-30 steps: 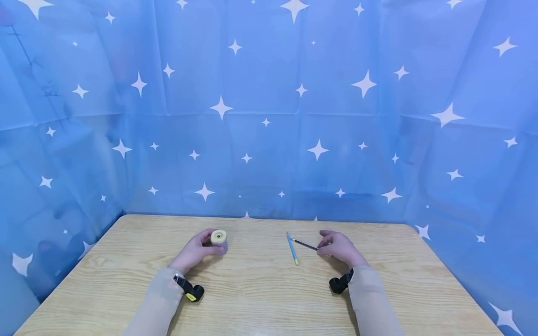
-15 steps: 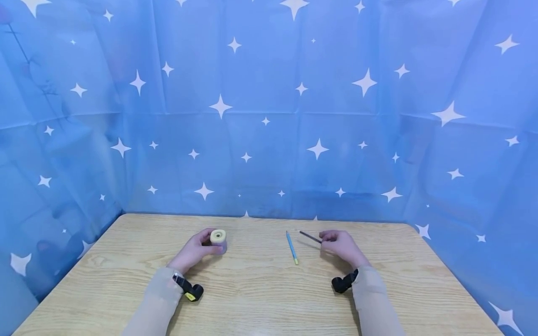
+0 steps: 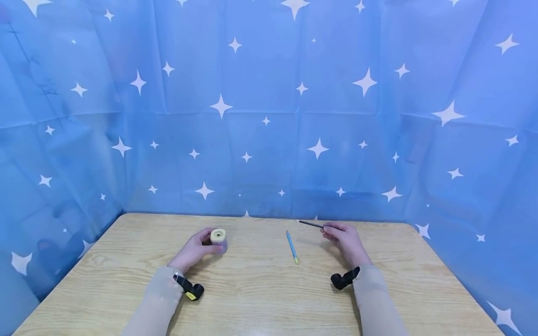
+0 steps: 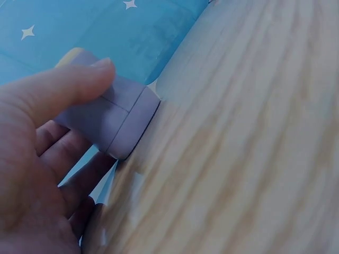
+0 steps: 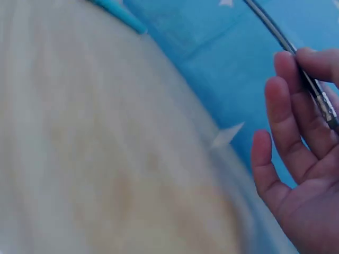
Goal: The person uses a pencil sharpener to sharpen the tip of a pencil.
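Note:
My left hand (image 3: 195, 251) grips a small lilac pencil sharpener (image 4: 124, 114), thumb on the near side and fingers behind. Its cream top (image 3: 218, 235) has a dark hole in the middle, and its base stands on the table. My right hand (image 3: 345, 241) pinches a dark pencil (image 3: 310, 224) between thumb and index finger, raised over the far part of the table. The pencil points left; in the right wrist view its silver ferrule (image 5: 325, 105) lies near the palm, the other fingers loosely bent. Between the hands, a light blue pencil (image 3: 292, 247) with a yellow end lies on the table.
The wooden table (image 3: 252, 298) has rounded far corners. Behind it and along both sides hangs a blue curtain (image 3: 269, 168) with white stars. Each wrist wears a black camera (image 3: 344, 280) over a light sleeve (image 3: 378, 303).
The dark pencil has come up off the table in my right hand, away from the blue pencil, and moved toward the far edge. My left hand and the sharpener have stayed in place.

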Demonstrator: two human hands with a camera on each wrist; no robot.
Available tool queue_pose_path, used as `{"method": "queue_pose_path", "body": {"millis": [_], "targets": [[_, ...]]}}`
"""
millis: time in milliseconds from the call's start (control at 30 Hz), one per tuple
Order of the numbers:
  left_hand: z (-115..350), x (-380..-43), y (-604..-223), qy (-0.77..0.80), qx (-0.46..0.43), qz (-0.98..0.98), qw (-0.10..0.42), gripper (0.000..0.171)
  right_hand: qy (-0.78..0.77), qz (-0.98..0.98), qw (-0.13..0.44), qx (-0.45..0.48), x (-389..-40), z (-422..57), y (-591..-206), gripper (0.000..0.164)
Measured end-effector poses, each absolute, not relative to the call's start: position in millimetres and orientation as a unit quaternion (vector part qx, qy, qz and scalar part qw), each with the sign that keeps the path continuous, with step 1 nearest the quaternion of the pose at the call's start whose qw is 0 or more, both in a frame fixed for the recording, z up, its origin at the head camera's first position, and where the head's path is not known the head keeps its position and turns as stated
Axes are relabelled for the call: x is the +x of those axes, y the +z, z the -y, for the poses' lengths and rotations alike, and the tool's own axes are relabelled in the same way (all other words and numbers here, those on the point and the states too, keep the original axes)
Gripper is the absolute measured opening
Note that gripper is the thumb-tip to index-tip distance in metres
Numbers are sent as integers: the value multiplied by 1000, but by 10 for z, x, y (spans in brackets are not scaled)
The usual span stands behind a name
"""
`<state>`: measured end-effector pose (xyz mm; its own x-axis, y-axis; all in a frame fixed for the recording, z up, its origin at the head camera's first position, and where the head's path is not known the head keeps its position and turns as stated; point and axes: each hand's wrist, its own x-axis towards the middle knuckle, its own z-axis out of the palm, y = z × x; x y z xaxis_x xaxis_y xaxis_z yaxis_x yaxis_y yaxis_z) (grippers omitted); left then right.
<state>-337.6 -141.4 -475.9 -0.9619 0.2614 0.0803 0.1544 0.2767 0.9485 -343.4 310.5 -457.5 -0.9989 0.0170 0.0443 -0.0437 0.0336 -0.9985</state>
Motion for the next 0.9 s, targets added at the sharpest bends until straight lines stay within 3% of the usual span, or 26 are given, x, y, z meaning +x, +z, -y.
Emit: {"method": "queue_pose_path", "body": {"millis": [433,567,900], "targets": [[1267,-3536,-4576,584,109,-804,-6,58,725,683,59,67,-3453,-2750,-4000,38],[1136,-3607,-4397,569,122,-813,-1,58,731,675,77,67,-3511,-2676,-4025,46],[1049,-3616,-4049,567,153,-809,-26,62,670,736,75,63,-3459,-2501,-4052,39]]}}
